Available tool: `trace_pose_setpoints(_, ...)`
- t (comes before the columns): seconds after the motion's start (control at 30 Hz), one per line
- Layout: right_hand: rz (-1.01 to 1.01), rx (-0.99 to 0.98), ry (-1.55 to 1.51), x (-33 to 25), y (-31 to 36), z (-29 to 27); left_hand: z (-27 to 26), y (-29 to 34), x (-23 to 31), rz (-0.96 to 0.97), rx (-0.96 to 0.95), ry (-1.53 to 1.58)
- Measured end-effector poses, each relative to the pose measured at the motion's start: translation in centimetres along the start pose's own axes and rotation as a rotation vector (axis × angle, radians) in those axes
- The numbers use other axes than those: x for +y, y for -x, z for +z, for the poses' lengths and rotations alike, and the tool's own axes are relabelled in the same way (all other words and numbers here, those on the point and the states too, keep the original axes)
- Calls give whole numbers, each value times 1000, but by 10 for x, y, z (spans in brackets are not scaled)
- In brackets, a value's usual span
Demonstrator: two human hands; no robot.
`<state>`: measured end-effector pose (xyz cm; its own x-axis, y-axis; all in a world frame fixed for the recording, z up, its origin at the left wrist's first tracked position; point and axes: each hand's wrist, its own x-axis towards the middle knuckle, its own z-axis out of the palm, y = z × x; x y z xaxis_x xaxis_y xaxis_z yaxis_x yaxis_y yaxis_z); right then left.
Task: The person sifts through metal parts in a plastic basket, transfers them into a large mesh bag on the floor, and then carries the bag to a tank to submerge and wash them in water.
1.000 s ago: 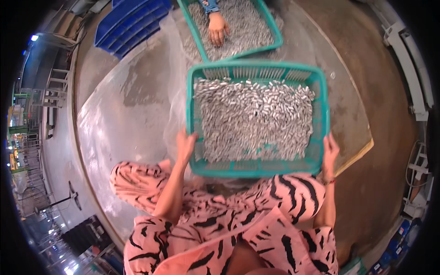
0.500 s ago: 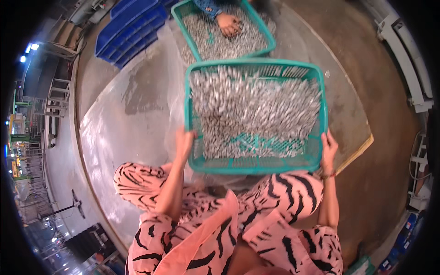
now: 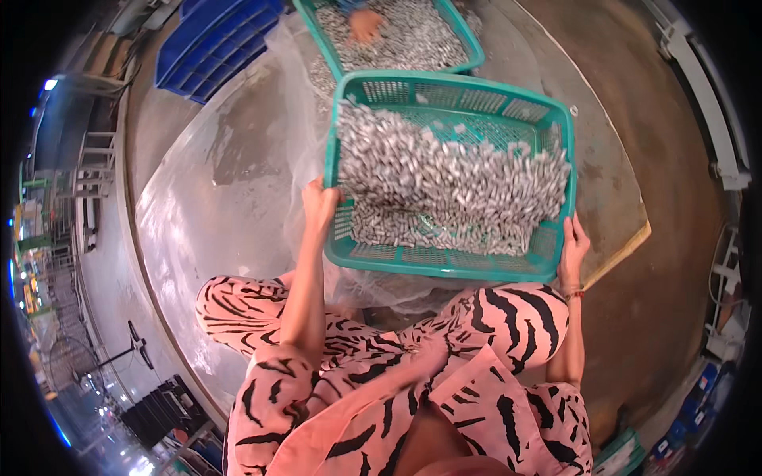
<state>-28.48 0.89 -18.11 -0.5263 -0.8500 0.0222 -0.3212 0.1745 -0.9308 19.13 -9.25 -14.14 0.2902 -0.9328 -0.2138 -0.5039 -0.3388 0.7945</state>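
Observation:
Between my hands hangs a green plastic basket (image 3: 444, 266) with slotted walls and a mesh bottom. Many small silvery-grey pieces (image 3: 452, 170) fill its middle and near part, some seemingly in the air; they are too small and blurred to name. Bare mesh shows along the far side. My left hand (image 3: 320, 205) is closed around the left rim, fingers over the edge. On the right, my right hand (image 3: 574, 247) grips the other rim, its fingers partly behind the wall.
Just beyond, a second green basket (image 3: 476, 57) holds similar pieces, with another person's hand (image 3: 365, 25) in it. Blue crates (image 3: 218, 51) stand at the far left. A clear plastic sheet (image 3: 278, 119) covers part of the wet floor (image 3: 178, 206).
The basket has moved slightly away from me with both hands. Its pieces have shifted from the far wall toward the near side. The other person's hand has moved left.

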Motion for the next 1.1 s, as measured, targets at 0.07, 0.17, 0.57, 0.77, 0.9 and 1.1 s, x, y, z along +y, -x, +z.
trace_pose_setpoints(0.07, 98, 3, -213, 4, -2, 22, -4, -2, -5, 33, 58, -54)
trace_pose_setpoints(0.17, 198, 17, -285, 2, -14, 36, -3, -8, -10, 2, 86, 9)
trace_pose_setpoints(0.57, 289, -239, -288, -21, -19, 100, -123, 44, 94, -132, 43, 47)
trace_pose_setpoints(0.77, 331, -80, -283, 14, -43, -89, 22, 86, 110, 121, -182, 32)
trace_pose_setpoints(0.9, 40, -62, 116, -49, -69, -38, -5, 101, 42, -83, 7, 183)
trace_pose_setpoints(1.1, 241, -64, -272, -51, -69, -125, 31, 106, 86, -69, -13, 228)
